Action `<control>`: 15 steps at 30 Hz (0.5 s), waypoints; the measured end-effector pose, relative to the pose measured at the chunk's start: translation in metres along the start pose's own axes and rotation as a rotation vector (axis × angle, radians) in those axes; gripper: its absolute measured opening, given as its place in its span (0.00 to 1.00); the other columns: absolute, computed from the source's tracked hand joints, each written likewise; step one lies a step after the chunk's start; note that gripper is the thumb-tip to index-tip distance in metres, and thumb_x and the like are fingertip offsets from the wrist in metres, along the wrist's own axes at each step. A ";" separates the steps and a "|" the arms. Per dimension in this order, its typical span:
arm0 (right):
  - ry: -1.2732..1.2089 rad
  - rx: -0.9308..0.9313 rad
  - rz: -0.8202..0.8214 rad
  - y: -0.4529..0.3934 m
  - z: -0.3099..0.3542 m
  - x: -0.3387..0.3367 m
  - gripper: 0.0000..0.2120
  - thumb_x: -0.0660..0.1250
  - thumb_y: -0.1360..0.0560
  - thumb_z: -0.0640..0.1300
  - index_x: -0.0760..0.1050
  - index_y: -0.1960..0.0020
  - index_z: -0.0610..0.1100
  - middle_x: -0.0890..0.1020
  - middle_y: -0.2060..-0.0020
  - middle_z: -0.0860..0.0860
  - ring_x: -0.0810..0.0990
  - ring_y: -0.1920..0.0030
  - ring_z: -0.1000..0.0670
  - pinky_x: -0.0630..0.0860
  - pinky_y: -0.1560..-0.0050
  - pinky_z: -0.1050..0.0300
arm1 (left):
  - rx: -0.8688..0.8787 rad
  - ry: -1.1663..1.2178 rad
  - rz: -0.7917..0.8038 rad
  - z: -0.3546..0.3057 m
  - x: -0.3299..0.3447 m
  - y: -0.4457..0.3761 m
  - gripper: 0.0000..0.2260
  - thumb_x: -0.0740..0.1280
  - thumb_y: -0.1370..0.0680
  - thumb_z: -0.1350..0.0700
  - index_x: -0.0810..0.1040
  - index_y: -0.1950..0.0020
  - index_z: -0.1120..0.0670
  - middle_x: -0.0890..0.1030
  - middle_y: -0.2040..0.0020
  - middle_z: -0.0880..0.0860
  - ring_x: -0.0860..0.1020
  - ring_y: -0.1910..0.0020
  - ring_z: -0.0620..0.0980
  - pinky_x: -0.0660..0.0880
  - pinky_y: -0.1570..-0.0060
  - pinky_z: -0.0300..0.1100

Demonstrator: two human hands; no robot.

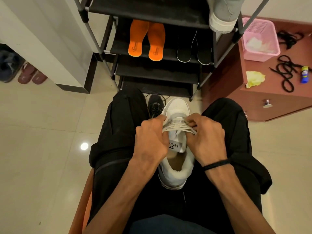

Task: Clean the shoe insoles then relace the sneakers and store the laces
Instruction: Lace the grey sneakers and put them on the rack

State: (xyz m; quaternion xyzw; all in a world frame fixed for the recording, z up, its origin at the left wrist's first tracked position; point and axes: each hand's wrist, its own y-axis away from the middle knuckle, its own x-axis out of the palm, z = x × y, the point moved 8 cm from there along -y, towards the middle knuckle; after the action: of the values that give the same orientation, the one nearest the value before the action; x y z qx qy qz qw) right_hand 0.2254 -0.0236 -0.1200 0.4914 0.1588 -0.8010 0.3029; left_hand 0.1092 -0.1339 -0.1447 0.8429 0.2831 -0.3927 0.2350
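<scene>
White sneaker [177, 159] wedged between the knees, toe pointing toward the black shoe rack [152, 12]. Left hand [152, 139] pinching a white lace [177, 128] end at the upper eyelets; right hand [205, 134] curled on the opposite side, apparently gripping lace too. Orange insoles [146, 41] and black insoles [194, 48] lying on a rack shelf.

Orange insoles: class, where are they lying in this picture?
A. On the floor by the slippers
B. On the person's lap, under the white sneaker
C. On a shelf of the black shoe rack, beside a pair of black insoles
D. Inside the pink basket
C: the orange insoles lie side by side on a shelf of the black shoe rack, with the black insoles to their right.
</scene>
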 end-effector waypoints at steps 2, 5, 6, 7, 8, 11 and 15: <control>-0.012 -0.005 -0.021 0.004 0.002 0.000 0.17 0.72 0.33 0.35 0.79 0.47 0.49 0.82 0.56 0.51 0.82 0.56 0.46 0.80 0.55 0.48 | 0.013 0.032 -0.010 0.002 0.000 0.002 0.10 0.68 0.20 0.55 0.79 0.38 0.49 0.83 0.51 0.48 0.83 0.52 0.51 0.75 0.56 0.42; -0.086 -0.057 -0.057 0.014 0.012 -0.007 0.15 0.73 0.31 0.35 0.75 0.49 0.48 0.76 0.51 0.51 0.77 0.53 0.48 0.79 0.54 0.51 | 0.051 0.072 -0.016 0.001 -0.003 0.004 0.19 0.71 0.21 0.53 0.76 0.31 0.48 0.84 0.47 0.46 0.83 0.48 0.48 0.80 0.44 0.49; -0.083 -0.076 -0.049 0.019 0.016 -0.010 0.15 0.76 0.31 0.38 0.73 0.50 0.48 0.73 0.48 0.51 0.74 0.49 0.49 0.78 0.53 0.54 | 0.043 0.100 -0.010 0.002 -0.005 0.005 0.19 0.72 0.21 0.53 0.77 0.31 0.47 0.85 0.47 0.46 0.83 0.47 0.46 0.80 0.42 0.50; -0.044 -0.097 -0.018 0.026 0.022 -0.012 0.17 0.78 0.32 0.41 0.72 0.50 0.49 0.71 0.45 0.50 0.72 0.46 0.49 0.77 0.52 0.55 | 0.030 0.139 0.000 0.004 -0.005 0.007 0.19 0.72 0.22 0.53 0.77 0.31 0.47 0.85 0.46 0.45 0.83 0.47 0.44 0.81 0.42 0.49; 0.032 -0.117 0.024 0.034 0.028 -0.011 0.19 0.80 0.34 0.43 0.73 0.50 0.49 0.69 0.41 0.49 0.69 0.42 0.47 0.78 0.51 0.55 | 0.015 0.182 0.010 0.005 -0.004 0.008 0.20 0.73 0.22 0.54 0.78 0.31 0.47 0.85 0.46 0.44 0.84 0.47 0.43 0.81 0.41 0.49; 0.337 -0.125 0.178 0.043 0.038 0.002 0.23 0.78 0.33 0.44 0.76 0.40 0.52 0.58 0.26 0.44 0.60 0.29 0.39 0.74 0.35 0.43 | -0.028 0.276 0.030 0.005 -0.003 0.012 0.17 0.74 0.24 0.56 0.81 0.35 0.49 0.86 0.49 0.44 0.84 0.49 0.41 0.83 0.43 0.46; 0.451 -0.012 0.347 0.030 0.035 0.016 0.21 0.68 0.24 0.41 0.73 0.33 0.53 0.39 0.20 0.44 0.42 0.22 0.33 0.54 0.23 0.34 | -0.059 0.323 0.058 0.010 -0.003 0.013 0.09 0.77 0.25 0.53 0.85 0.45 0.49 0.86 0.54 0.43 0.84 0.54 0.39 0.83 0.47 0.44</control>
State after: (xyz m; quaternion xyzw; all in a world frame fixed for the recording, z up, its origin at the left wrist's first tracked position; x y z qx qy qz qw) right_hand 0.2152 -0.0709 -0.1162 0.6751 0.1406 -0.6067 0.3954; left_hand 0.1109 -0.1501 -0.1459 0.8956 0.3044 -0.2366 0.2222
